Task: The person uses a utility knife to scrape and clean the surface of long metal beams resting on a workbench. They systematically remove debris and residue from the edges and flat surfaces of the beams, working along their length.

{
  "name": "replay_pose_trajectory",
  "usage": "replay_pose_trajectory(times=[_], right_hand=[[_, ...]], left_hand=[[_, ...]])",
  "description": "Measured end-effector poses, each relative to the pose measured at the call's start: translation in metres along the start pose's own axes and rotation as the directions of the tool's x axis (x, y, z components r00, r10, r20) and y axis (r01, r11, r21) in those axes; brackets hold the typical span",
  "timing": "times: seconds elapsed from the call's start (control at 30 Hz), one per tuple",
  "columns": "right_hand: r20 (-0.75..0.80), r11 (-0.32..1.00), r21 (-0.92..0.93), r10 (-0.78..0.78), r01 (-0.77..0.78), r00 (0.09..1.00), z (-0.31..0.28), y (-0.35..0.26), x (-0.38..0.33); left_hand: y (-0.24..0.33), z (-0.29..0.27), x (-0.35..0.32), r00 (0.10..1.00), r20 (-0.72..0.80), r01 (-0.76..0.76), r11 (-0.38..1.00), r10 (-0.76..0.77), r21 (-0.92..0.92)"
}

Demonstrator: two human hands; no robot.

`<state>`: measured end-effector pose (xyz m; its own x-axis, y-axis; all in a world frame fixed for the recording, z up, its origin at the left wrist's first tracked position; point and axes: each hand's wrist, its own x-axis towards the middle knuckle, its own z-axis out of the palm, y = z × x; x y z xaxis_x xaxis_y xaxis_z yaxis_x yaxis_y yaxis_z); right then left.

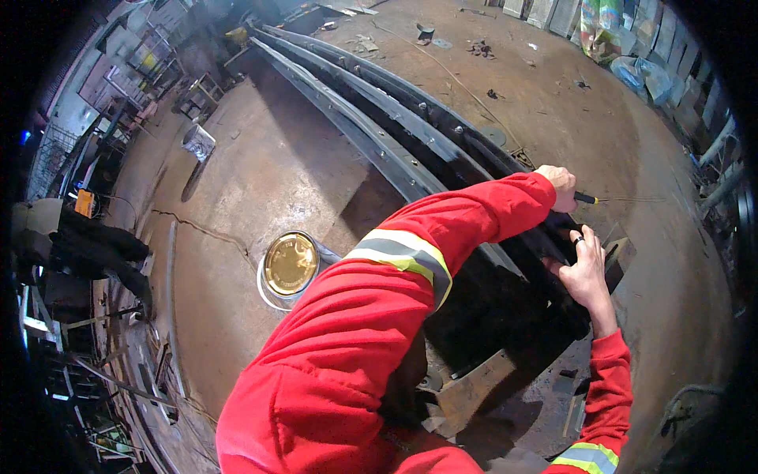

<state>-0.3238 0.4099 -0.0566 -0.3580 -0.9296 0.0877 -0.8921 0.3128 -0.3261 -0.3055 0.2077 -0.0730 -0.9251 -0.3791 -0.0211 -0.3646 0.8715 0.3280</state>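
My left hand (pixel 559 188), at the end of a red sleeve with a reflective band, is closed round a tool. Only the tool's black-and-yellow end (pixel 586 197) shows; my fist hides the rest. Just below it, my right hand (pixel 586 272), a dark ring on one finger, grips the near end of a long dark metal beam (pixel 410 110). Its fingers bend over the edge and the thumb lies apart on the other side. The beam has parallel rails with bolts along them and stretches away to the upper left. Deep shadow hides much of its near end.
A can with a gold lid (pixel 290 265) stands left of the beam. Farther back is a pale bucket (pixel 198 142). Someone in dark trousers (pixel 103 253) stands at the left, near scrap metal (pixel 118 379). Plastic bags (pixel 643 75) lie by the boards at upper right.
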Motion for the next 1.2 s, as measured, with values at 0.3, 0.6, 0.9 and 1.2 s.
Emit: replay_pose_trajectory(times=[0.3, 0.6, 0.9, 1.2], right_hand=[[0.003, 1.000, 0.017, 0.009, -0.009, 1.000, -0.001, 0.000, 0.000], [0.021, 1.000, 0.009, 0.026, -0.026, 0.999, -0.007, -0.007, -0.002], [0.020, 0.999, 0.021, 0.023, -0.024, 1.000, -0.002, -0.002, 0.000], [-0.011, 1.000, 0.000, 0.010, -0.010, 1.000, 0.001, 0.002, -0.001]], left_hand=[[-0.001, 0.001, 0.003, 1.000, 0.007, 0.010, 1.000, -0.010, 0.009], [0.002, -0.004, -0.001, 1.000, 0.006, -0.002, 1.000, 0.002, 0.017], [-0.001, 0.001, 0.001, 0.999, -0.037, -0.006, 1.000, 0.006, 0.011], [0.005, -0.004, -0.001, 1.000, 0.002, 0.026, 0.999, -0.026, 0.029]])
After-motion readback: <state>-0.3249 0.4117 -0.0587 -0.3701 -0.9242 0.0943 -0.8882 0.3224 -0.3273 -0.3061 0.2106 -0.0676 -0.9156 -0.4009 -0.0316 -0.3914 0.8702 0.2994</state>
